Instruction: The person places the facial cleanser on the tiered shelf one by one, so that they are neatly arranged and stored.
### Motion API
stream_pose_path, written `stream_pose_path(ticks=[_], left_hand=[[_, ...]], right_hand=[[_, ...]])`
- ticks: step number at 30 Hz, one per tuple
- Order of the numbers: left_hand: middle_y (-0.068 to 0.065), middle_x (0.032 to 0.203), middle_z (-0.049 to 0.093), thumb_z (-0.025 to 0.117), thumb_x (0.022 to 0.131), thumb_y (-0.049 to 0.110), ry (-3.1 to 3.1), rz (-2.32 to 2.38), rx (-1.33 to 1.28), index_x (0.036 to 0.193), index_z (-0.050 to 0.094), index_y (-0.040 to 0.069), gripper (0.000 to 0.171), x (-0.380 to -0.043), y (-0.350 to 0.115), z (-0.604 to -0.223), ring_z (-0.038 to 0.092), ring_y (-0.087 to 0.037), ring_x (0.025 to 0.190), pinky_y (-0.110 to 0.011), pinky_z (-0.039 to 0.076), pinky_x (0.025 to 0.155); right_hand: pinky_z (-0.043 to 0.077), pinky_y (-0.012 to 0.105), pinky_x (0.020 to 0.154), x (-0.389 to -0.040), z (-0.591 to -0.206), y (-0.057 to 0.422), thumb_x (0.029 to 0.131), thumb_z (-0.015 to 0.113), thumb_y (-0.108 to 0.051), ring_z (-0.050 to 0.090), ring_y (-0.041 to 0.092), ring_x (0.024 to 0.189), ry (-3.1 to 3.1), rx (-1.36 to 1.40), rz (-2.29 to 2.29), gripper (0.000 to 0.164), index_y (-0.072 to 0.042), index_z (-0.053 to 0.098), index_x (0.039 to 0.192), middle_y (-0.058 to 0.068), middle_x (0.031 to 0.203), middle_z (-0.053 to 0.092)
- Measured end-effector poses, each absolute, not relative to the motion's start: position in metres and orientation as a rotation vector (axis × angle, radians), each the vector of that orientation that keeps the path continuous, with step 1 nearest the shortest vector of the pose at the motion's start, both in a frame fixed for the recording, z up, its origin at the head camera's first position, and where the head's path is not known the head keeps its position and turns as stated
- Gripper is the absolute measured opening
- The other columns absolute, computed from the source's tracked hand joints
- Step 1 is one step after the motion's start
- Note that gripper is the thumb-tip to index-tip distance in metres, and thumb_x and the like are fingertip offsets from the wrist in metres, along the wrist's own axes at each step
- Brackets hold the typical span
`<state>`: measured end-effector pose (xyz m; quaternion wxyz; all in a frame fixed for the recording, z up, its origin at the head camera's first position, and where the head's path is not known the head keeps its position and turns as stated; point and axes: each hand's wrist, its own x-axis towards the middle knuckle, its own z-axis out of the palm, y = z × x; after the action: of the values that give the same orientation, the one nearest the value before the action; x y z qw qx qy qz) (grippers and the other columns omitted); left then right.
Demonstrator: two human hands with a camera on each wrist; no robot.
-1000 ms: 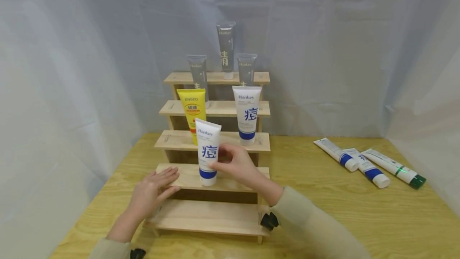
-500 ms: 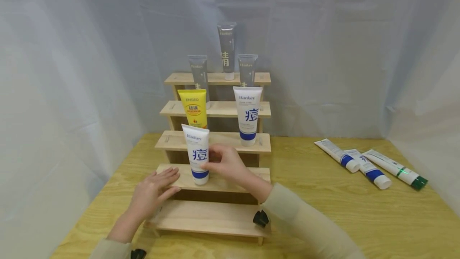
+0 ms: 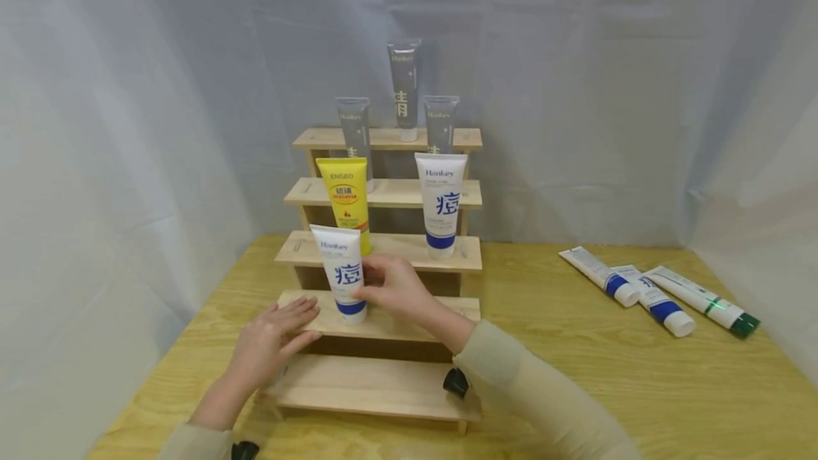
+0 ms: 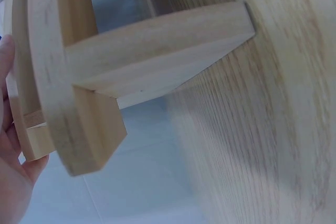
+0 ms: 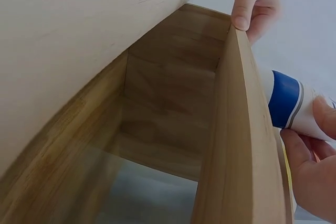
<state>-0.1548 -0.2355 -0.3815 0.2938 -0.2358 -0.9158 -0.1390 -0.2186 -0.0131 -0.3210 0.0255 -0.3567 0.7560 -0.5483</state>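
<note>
My right hand point(image 3: 396, 289) pinches a white squeeze tube point(image 3: 337, 261) with a blue band between thumb and fingers. Its cap end is down at the second step from the bottom of a wooden tiered display stand point(image 3: 409, 318), left of that step's middle, and its top leans left. In the right wrist view, the tube's blue band point(image 5: 284, 98) shows past the board edge. My left hand point(image 3: 271, 336) rests on the left end of the same step, fingers stretched over the top, thumb at the front edge. Behind the held tube stands a yellow tube point(image 3: 345, 194).
Another white-and-blue tube point(image 3: 441, 204) stands on the third step's right. Grey tubes point(image 3: 405, 87) stand on the upper steps. Two white-and-blue tubes point(image 3: 597, 275) and a green-capped tube point(image 3: 703, 300) lie on the table point(image 3: 575, 389) at right. Grey cloth point(image 3: 575, 91) hangs behind.
My right hand has moved the white tube leftward along the step, from right of the yellow tube to in front of it. The left hand has stayed in place.
</note>
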Motion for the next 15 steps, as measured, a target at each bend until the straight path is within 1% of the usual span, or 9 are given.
stream_pose_path(ticks=[7,15], left_hand=[[-0.009,0.112,0.059,0.069,0.074,0.028,-2.452,-0.363,-0.624,0.103,0.065,0.003,0.038,-0.1551,-0.2353,-0.3808,0.055,-0.026,0.103,-0.054,0.035,0.09],[-0.009,0.111,0.059,0.068,0.074,0.029,-2.452,-0.36,-0.624,0.102,0.065,0.003,0.038,-0.1561,-0.2346,-0.3805,0.055,-0.026,0.103,-0.054,0.036,0.09]], right_hand=[[0.048,0.019,0.078,-0.2205,-0.3193,-0.014,0.075,0.067,0.003,0.059,0.02,0.096,2.304,-0.989,-1.68,0.043,0.003,0.053,0.116,0.015,0.11,0.059],[0.047,0.021,0.08,-0.2245,-0.319,-0.013,0.075,0.066,0.005,0.058,0.02,0.097,2.236,-0.965,-1.716,0.043,0.003,0.052,0.116,0.015,0.11,0.059]])
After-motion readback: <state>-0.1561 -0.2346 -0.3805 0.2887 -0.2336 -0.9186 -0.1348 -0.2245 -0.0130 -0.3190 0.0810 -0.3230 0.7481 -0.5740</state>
